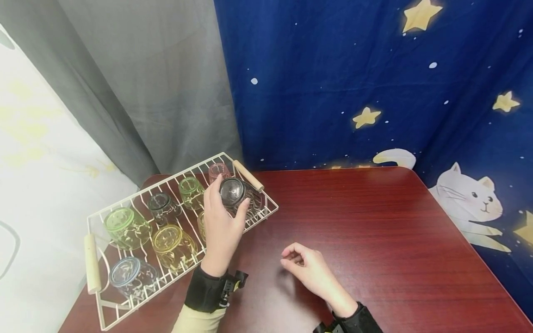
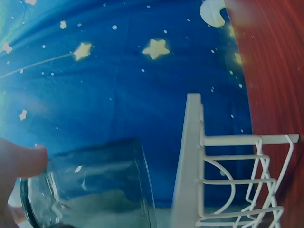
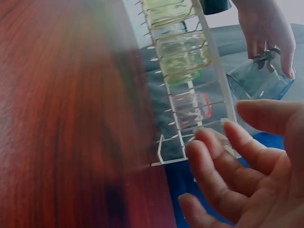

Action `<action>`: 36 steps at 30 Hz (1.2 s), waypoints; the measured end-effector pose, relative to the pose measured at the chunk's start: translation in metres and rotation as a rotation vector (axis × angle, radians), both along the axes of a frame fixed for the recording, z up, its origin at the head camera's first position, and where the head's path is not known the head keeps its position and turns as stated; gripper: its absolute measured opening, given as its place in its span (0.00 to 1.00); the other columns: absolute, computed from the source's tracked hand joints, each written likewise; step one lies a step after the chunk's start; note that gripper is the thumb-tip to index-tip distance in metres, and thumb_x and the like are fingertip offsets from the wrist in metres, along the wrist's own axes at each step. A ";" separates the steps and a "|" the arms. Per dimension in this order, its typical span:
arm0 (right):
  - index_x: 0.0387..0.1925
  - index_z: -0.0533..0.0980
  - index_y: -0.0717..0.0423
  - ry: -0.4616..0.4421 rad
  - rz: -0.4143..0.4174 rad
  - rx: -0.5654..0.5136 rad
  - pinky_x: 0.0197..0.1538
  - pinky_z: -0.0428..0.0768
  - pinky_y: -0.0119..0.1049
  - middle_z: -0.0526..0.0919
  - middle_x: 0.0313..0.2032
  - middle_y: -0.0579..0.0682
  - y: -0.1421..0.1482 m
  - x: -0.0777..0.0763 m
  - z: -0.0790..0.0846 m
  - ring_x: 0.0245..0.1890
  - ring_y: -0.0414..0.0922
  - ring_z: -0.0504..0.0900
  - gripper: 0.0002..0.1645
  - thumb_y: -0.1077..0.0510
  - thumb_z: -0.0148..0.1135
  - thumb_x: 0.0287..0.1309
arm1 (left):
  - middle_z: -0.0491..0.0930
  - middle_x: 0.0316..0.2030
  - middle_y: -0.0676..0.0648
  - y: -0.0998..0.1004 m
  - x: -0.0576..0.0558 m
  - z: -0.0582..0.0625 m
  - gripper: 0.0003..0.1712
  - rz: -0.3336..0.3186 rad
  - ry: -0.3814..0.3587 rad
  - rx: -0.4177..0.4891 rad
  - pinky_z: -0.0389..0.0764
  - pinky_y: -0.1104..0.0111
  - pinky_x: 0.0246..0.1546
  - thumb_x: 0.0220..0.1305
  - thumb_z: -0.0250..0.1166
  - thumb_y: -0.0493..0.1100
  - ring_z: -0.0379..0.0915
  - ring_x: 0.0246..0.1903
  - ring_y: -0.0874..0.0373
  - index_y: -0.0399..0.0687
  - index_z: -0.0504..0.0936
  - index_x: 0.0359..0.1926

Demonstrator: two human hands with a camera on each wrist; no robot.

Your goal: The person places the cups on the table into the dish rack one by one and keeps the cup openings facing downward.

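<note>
My left hand [image 1: 222, 226] grips a dark grey glass [image 1: 233, 190] between thumb and fingers. The glass is tilted above the right end of a white wire rack [image 1: 158, 183], beside its wooden handle [image 1: 248, 175]. In the left wrist view the clear wall of that glass [image 2: 104, 185] shows next to the rack's end. Over the table, right of the rack, my right hand [image 1: 310, 270] hangs with loosely curled fingers and holds nothing. In the right wrist view its fingers [image 3: 223, 185] appear in front of the rack.
Inside the rack stand a large green glass [image 1: 127, 229], a yellow glass [image 1: 175, 247], a blue glass [image 1: 133, 277], another dark glass [image 1: 164, 208], a smaller green glass [image 1: 191, 192] and a pink glass [image 1: 218, 171]. My left hand partly hides another yellow one. Curtains hang behind the reddish table [image 1: 374, 231].
</note>
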State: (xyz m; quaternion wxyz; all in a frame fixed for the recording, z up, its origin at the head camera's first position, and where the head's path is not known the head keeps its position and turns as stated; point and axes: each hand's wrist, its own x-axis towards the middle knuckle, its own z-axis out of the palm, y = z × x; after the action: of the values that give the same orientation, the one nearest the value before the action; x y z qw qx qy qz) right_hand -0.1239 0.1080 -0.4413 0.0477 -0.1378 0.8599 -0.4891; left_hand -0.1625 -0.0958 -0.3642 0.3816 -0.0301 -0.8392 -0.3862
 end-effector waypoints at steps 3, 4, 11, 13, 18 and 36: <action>0.37 0.80 0.53 0.011 0.031 0.043 0.37 0.80 0.25 0.87 0.32 0.45 0.001 0.001 -0.005 0.32 0.35 0.83 0.07 0.56 0.66 0.57 | 0.69 0.61 0.38 0.000 -0.004 -0.005 0.45 0.052 -0.026 0.010 0.73 0.52 0.59 0.52 0.74 0.43 0.68 0.61 0.46 0.42 0.63 0.69; 0.37 0.80 0.54 0.012 0.037 0.051 0.36 0.79 0.24 0.87 0.32 0.45 0.001 0.001 -0.006 0.32 0.35 0.83 0.07 0.57 0.66 0.57 | 0.68 0.61 0.38 0.001 -0.006 -0.007 0.45 0.063 -0.040 0.011 0.73 0.52 0.59 0.52 0.74 0.43 0.67 0.61 0.46 0.42 0.64 0.68; 0.38 0.80 0.54 -0.006 0.020 0.053 0.36 0.78 0.24 0.87 0.32 0.44 0.003 0.002 -0.008 0.33 0.36 0.84 0.10 0.53 0.66 0.58 | 0.69 0.59 0.38 0.001 -0.020 -0.019 0.42 0.083 -0.145 -0.023 0.70 0.53 0.62 0.51 0.74 0.41 0.66 0.61 0.43 0.42 0.66 0.66; 0.38 0.80 0.54 -0.012 0.012 0.059 0.36 0.78 0.24 0.87 0.32 0.43 0.004 0.003 -0.009 0.32 0.36 0.84 0.11 0.52 0.66 0.58 | 0.69 0.59 0.38 0.001 -0.023 -0.021 0.41 0.080 -0.187 -0.037 0.70 0.52 0.62 0.51 0.73 0.40 0.66 0.61 0.43 0.43 0.67 0.66; 0.38 0.80 0.52 -0.025 0.004 0.061 0.35 0.77 0.25 0.87 0.32 0.43 0.004 0.004 -0.009 0.32 0.37 0.84 0.13 0.49 0.66 0.57 | 0.69 0.59 0.38 0.002 -0.029 -0.029 0.41 0.066 -0.261 -0.059 0.70 0.51 0.61 0.52 0.72 0.40 0.66 0.60 0.42 0.43 0.66 0.66; 0.37 0.79 0.49 -0.048 -0.055 0.051 0.39 0.78 0.26 0.86 0.33 0.43 0.006 0.007 -0.008 0.34 0.40 0.84 0.10 0.49 0.65 0.58 | 0.67 0.62 0.31 0.004 -0.032 -0.036 0.38 0.023 -0.298 -0.144 0.70 0.50 0.66 0.55 0.70 0.38 0.66 0.62 0.37 0.33 0.67 0.65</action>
State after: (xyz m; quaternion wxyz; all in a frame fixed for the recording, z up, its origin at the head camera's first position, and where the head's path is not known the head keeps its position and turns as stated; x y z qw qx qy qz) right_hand -0.1172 0.1138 -0.4493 0.0583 -0.1014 0.8741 -0.4715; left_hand -0.1946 -0.0913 -0.4002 0.2543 0.0099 -0.9123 -0.3209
